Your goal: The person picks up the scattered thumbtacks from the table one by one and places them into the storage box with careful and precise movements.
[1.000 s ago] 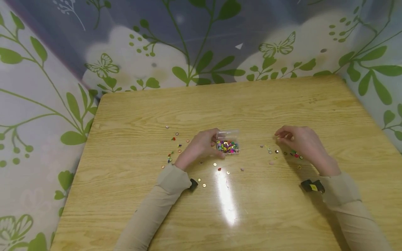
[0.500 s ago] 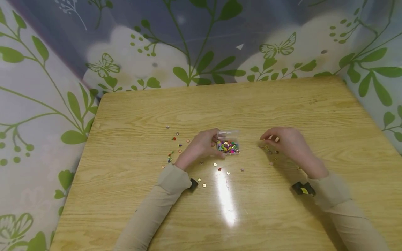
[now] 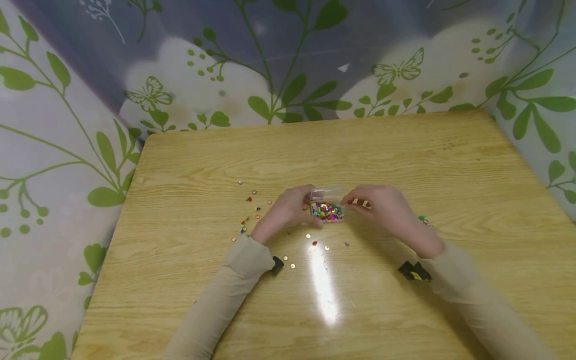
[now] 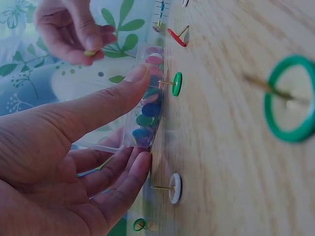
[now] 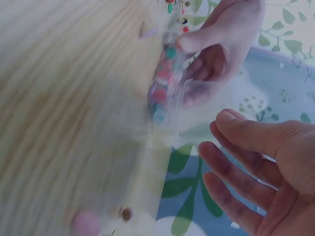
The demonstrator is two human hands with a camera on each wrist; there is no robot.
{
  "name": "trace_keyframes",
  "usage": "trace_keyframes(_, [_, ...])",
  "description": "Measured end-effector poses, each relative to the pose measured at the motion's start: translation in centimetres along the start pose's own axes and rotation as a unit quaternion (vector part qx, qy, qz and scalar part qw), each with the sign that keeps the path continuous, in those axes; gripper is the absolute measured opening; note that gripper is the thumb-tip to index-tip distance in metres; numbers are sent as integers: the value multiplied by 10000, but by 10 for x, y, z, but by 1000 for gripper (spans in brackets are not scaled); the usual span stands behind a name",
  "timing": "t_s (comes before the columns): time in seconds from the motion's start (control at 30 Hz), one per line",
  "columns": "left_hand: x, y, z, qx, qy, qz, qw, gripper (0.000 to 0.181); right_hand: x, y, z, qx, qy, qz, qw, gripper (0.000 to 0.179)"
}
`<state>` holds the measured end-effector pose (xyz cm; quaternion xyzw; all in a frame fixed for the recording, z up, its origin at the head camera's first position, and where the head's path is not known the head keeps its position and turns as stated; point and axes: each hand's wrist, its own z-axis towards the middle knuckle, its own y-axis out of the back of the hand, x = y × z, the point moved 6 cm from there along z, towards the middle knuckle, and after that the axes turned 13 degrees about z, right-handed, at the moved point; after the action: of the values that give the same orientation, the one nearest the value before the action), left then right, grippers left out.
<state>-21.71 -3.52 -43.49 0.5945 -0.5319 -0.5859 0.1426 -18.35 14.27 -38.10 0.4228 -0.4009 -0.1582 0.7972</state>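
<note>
My left hand [image 3: 285,210] holds the side of a small clear plastic box [image 3: 327,192], thumb in front and fingers behind. The box stands with its lid up, filled with many-coloured thumbtacks [image 3: 326,211]. In the left wrist view, the thumb presses near the box's edge, beside a green thumbtack [image 4: 177,84] lying point-up on the table. My right hand [image 3: 382,207] is at the box's right side, fingertips close to its rim. Between its thumb and fingers it pinches a yellow thumbtack [image 4: 90,52], which shows in the left wrist view.
Loose thumbtacks lie scattered on the wooden table [image 3: 225,305], some with points up. Several are left of the box, such as a red one [image 3: 249,199]; others lie in front, such as another red one [image 3: 314,243]. A patterned wall [image 3: 297,95] borders the far edge.
My right hand has moved left across the table from the scattered thumbtacks on the right to the box. The left hand and the box have stayed in place.
</note>
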Motion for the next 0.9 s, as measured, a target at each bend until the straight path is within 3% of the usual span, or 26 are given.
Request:
trace_keyframes(0.13, [0,-1,0,35,-5,-22,10000,70,6,-4,5,-84,160,18,9998,15])
trace_keyframes(0.47, [0,0,0,3,-27,42,10000,69,1,-6,1,-9,-16,219,9998,13])
trace_keyframes(0.6, [1,0,0,0,-9,46,10000,69,-5,10,-6,-233,-85,198,9995,14])
trace_keyframes(0.9, [1,-1,-1,8,-5,22,10000,66,-29,67,-40,-912,-400,-281,9946,19])
